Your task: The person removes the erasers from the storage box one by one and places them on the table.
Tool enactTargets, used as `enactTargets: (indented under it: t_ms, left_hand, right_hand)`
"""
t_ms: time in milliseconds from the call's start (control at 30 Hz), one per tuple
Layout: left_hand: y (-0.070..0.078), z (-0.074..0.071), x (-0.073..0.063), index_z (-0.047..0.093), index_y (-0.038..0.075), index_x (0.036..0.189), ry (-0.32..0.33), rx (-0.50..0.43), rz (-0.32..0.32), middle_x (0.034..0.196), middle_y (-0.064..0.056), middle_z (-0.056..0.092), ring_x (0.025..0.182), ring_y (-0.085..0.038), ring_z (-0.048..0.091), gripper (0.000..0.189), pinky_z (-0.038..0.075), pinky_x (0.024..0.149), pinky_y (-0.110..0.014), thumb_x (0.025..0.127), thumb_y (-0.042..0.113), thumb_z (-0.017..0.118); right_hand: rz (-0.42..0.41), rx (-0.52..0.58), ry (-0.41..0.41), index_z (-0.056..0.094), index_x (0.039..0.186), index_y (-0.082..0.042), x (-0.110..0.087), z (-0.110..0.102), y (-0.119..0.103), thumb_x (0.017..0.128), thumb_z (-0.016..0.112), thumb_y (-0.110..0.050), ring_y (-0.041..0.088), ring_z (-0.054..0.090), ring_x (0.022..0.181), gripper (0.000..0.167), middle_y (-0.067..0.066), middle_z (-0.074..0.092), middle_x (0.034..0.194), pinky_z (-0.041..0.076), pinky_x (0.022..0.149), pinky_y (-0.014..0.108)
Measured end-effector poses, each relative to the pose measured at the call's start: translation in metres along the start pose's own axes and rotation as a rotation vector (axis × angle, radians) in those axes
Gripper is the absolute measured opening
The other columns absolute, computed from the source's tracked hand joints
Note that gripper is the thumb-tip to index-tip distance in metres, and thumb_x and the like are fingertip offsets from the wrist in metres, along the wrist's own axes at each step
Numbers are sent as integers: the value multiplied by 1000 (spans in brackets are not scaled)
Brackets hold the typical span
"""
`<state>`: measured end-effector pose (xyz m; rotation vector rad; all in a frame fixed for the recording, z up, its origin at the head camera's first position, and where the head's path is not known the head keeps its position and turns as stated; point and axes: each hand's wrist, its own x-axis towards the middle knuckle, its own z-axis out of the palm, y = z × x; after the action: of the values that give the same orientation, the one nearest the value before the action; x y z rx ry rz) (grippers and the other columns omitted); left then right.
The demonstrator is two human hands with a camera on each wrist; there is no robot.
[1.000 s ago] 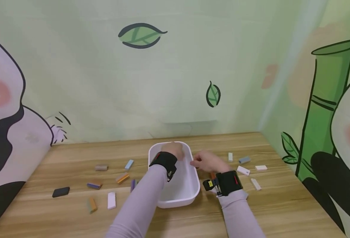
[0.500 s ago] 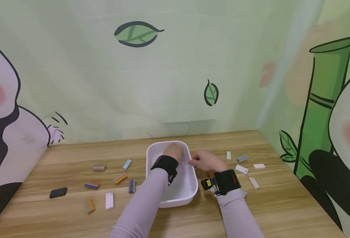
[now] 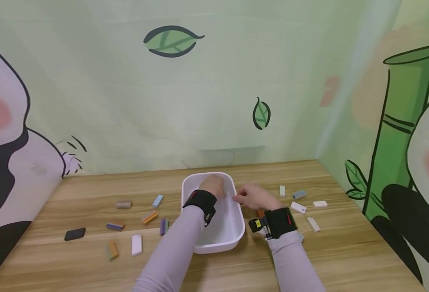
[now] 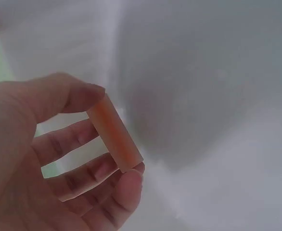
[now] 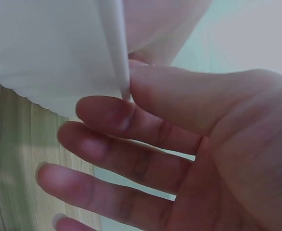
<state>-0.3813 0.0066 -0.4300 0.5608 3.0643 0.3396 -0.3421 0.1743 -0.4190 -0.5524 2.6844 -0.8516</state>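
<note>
My left hand (image 3: 213, 186) reaches down inside a white plastic bin (image 3: 221, 246). In the left wrist view, its thumb and fingers pinch a small two-tone orange and pinkish block (image 4: 115, 134) that looks like an eraser, close to the bin's wall. From the head view that block is hidden behind the hand. At the bin's right side, my right hand (image 3: 255, 196) pinches the rim (image 5: 117, 53) between thumb and index finger. Its other fingers extend along the outside of the wall.
Left of the bin lie several small blocks, among them a black one (image 3: 75, 234), a white one (image 3: 136, 245) and a purple-green one (image 3: 164, 226). Several white and blue blocks, such as a white one (image 3: 298, 207), lie to the right. A fabric backdrop (image 3: 214, 101) closes off the table's back.
My left forearm has shifted slightly, uncovering more of the purple-green block beside it. The left hand stays inside the bin, and the right hand keeps its hold on the rim.
</note>
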Motion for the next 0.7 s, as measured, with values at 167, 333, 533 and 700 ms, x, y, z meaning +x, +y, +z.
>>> enactTargets:
  t_ms: [167,333,533,700]
  left_hand:
    - [-9,-34,-3,66,4,86,-10,-20,0,96,-12,64,87,-28,60,18,49,76,-40,81,18,74]
    - [-35,-79,-11,63,5,86,29,-44,-33,94,-11,58,91,-28,57,15,48,76,-42,84,19,69]
    - [-103,-106,-33,47,7,73,55,-86,-126,78,-7,44,66,-21,40,18,34,58,-34,83,13,60]
    - [-167,-112,-70,53,0,82,33,-113,-210,79,-12,53,68,-25,49,18,41,61,-37,86,15,63]
  right_hand:
    - [10,-5,-6,67,81,-10,0,-1,-2,99,58,-21,11,43,53,23,-3,49,63,35,50,25]
    - [34,13,-8,67,81,-10,2,-3,-3,99,58,-23,12,43,52,24,-2,48,61,34,49,25]
    - [24,-3,-4,66,77,-11,1,-2,-3,98,59,-22,12,43,51,25,-2,47,59,33,48,25]
    - [15,-12,-2,66,76,-11,0,1,-5,98,60,-22,13,44,53,25,-1,50,62,34,50,26]
